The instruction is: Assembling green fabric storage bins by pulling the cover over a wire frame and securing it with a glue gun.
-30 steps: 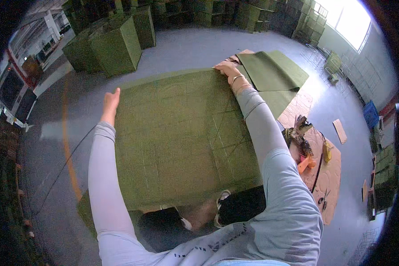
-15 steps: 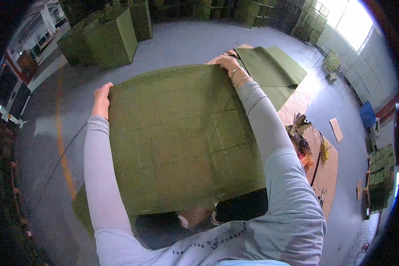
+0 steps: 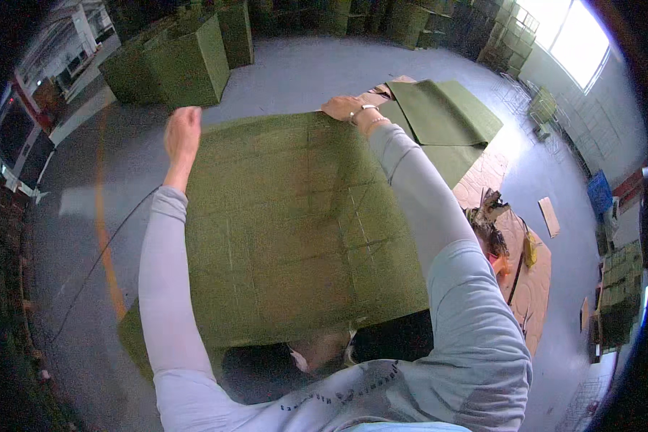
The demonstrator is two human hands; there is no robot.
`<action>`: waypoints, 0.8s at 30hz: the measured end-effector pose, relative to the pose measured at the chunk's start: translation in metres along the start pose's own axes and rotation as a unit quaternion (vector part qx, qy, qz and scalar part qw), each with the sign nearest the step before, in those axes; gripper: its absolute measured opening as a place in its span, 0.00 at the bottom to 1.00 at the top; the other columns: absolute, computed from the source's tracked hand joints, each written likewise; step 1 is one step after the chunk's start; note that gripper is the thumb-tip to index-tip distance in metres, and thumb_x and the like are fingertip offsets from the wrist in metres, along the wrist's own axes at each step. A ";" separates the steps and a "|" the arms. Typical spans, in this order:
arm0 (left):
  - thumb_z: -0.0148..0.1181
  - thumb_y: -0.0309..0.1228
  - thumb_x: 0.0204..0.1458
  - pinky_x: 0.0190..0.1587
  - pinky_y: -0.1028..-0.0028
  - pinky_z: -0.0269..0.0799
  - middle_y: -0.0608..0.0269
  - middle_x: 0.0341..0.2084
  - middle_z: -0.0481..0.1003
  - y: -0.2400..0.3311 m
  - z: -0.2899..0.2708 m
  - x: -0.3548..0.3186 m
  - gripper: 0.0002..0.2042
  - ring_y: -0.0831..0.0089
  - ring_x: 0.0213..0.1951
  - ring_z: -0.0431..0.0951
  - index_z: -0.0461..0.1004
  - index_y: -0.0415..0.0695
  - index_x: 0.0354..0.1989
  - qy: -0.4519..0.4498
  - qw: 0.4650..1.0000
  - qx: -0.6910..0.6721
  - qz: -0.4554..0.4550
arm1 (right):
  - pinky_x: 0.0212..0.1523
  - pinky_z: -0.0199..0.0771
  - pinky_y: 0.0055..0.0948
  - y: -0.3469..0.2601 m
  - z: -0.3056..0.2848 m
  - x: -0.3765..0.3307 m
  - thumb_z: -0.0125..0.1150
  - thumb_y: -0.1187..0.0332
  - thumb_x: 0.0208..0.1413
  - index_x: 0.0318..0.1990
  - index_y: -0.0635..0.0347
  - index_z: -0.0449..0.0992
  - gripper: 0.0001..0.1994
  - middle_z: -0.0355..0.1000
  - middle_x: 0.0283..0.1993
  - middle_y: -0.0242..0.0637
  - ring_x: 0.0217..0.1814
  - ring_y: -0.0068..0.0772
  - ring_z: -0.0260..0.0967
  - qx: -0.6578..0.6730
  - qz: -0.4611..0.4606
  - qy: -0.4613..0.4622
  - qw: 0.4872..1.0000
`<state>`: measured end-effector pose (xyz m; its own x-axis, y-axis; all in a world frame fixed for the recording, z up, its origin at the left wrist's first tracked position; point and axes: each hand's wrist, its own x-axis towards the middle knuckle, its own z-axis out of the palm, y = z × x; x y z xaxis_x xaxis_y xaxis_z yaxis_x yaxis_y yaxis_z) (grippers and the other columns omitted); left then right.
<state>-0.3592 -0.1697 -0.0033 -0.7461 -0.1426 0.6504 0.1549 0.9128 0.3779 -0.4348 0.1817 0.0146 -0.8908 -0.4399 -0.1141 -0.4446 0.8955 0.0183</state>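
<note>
Green flattened cardboard sheet [image 3: 288, 230] is held up over the grey floor [image 3: 302, 72], left hand [image 3: 182, 129] and right hand [image 3: 345, 108] each gripping a far corner, apparently mid-lift; next likely calls for folding along its creases.

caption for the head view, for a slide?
Both hands, left hand and right hand, grip the far edge of a flat green cardboard sheet above a grey floor.

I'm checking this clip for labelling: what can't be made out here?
Head view:
- Floor and feet under the green sheet: hidden by it.
- Left hand fingers: curled behind the sheet's far edge.
- Right hand fingertips: over the same edge.
- Clutter on the brown cardboard: too small, partly behind the right sleeve.
</note>
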 end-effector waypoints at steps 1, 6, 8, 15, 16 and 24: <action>0.48 0.48 0.55 0.46 0.59 0.69 0.48 0.44 0.74 0.013 0.004 -0.002 0.21 0.49 0.46 0.73 0.76 0.42 0.41 -0.001 1.000 0.001 0.002 | 0.54 0.70 0.38 0.008 0.005 0.015 0.42 0.57 0.60 0.45 0.55 0.77 0.18 0.73 0.51 0.36 0.56 0.37 0.69 0.002 0.001 0.001 1.000; 0.34 0.53 0.60 0.53 0.57 0.65 0.51 0.48 0.73 0.058 0.029 0.010 0.27 0.52 0.51 0.71 0.75 0.44 0.46 -0.272 0.959 0.060 0.042 | 0.54 0.67 0.38 0.079 0.027 0.044 0.37 0.56 0.63 0.47 0.59 0.73 0.20 0.73 0.49 0.45 0.55 0.45 0.68 0.003 -0.016 0.037 0.999; 0.33 0.55 0.59 0.53 0.56 0.65 0.50 0.48 0.73 0.053 0.034 0.004 0.30 0.51 0.51 0.71 0.75 0.43 0.46 -0.273 0.960 0.057 0.038 | 0.49 0.69 0.39 0.074 0.017 0.038 0.38 0.58 0.63 0.45 0.60 0.73 0.18 0.74 0.44 0.44 0.49 0.45 0.71 -0.002 -0.047 0.035 0.998; 0.31 0.57 0.59 0.51 0.53 0.65 0.46 0.45 0.74 0.024 0.018 0.005 0.32 0.47 0.49 0.72 0.76 0.41 0.43 -0.294 0.948 0.119 0.001 | 0.54 0.65 0.46 0.054 0.011 -0.047 0.39 0.52 0.63 0.50 0.52 0.73 0.20 0.72 0.48 0.46 0.52 0.52 0.67 0.127 -0.102 0.130 0.978; 0.30 0.57 0.59 0.52 0.53 0.65 0.44 0.46 0.73 0.026 0.020 0.012 0.33 0.47 0.50 0.71 0.75 0.42 0.44 -0.306 0.945 0.112 -0.001 | 0.54 0.65 0.46 0.061 0.011 -0.048 0.39 0.52 0.63 0.50 0.52 0.73 0.20 0.72 0.48 0.46 0.52 0.52 0.67 0.130 -0.091 0.127 0.979; 0.28 0.61 0.57 0.58 0.55 0.60 0.42 0.50 0.70 -0.017 0.043 0.025 0.37 0.45 0.55 0.67 0.73 0.41 0.49 -0.297 0.940 0.157 -0.059 | 0.65 0.55 0.37 0.066 -0.001 -0.056 0.37 0.45 0.62 0.65 0.54 0.57 0.30 0.59 0.65 0.43 0.66 0.46 0.56 0.107 0.060 0.082 0.989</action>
<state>-0.4084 -0.1722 -0.0215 -0.9905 -0.0956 0.0986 -0.0801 0.9853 0.1511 -0.4141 0.2651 0.0236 -0.9469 -0.3192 0.0384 -0.3205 0.9277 -0.1914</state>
